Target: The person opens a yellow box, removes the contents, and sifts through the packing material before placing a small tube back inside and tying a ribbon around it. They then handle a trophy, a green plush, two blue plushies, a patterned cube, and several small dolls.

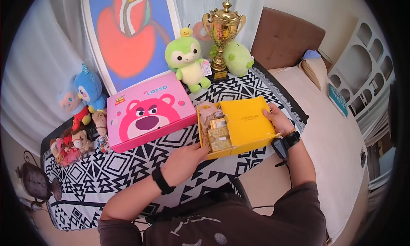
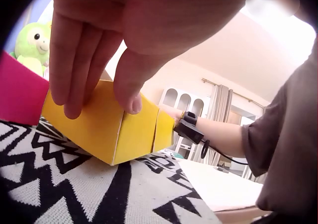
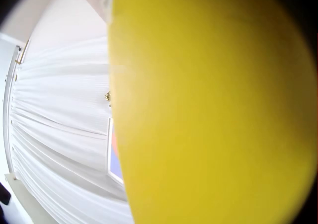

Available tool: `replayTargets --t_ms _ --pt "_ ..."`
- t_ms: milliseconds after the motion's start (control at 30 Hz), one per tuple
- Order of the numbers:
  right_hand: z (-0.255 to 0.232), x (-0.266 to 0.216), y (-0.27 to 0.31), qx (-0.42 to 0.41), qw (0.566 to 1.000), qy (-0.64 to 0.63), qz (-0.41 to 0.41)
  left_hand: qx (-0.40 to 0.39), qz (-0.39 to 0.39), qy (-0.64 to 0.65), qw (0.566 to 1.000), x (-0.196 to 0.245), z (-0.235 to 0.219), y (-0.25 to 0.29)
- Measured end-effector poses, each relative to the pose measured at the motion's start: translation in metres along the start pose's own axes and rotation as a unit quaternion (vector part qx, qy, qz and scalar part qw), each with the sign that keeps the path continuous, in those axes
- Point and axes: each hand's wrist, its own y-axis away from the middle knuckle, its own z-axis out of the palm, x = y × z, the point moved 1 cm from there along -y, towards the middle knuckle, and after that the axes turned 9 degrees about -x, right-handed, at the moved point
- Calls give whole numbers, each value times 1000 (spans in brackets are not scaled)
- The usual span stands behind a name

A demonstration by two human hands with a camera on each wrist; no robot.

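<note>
An L'Occitane-style yellow gift box stands on the patterned cloth, with a yellow lettered lid over its right part. Its left part shows shredded paper, small gold-patterned cartons and a pale pink item. My left hand holds the box's front left corner; in the left wrist view its thumb presses one wall and its fingers another. On the right, my right hand grips the lid's edge, thumb on top, its other fingers mostly hidden. Yellow card fills most of the right wrist view.
A pink Lotso box stands against the box's left side. Behind are a green plush toy, a gold trophy and a round green plush. Several plush toys sit at left. A bed lies right.
</note>
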Motion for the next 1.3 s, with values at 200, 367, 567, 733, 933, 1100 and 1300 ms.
replayTargets --t_ms 200,367,567,733,933,1100,1300 --pt "2 -10 13 -33 997 76 -10 -13 25 -25 999 27 2 18" --pt "-2 -17 30 -55 997 58 -10 -21 22 -25 999 45 11 28" --pt "48 -12 38 -129 989 71 5 -41 -6 -37 998 44 2 80" --pt "104 17 16 -202 976 80 -13 -26 -91 -31 995 26 -1 129" --pt "139 14 -15 -189 975 120 8 -6 -140 -37 989 8 -3 135" --pt "142 17 -34 -155 985 72 -17 33 -142 -37 989 -7 -6 122" --pt "136 28 -49 -154 982 111 -21 15 -120 -43 992 -12 -12 115"
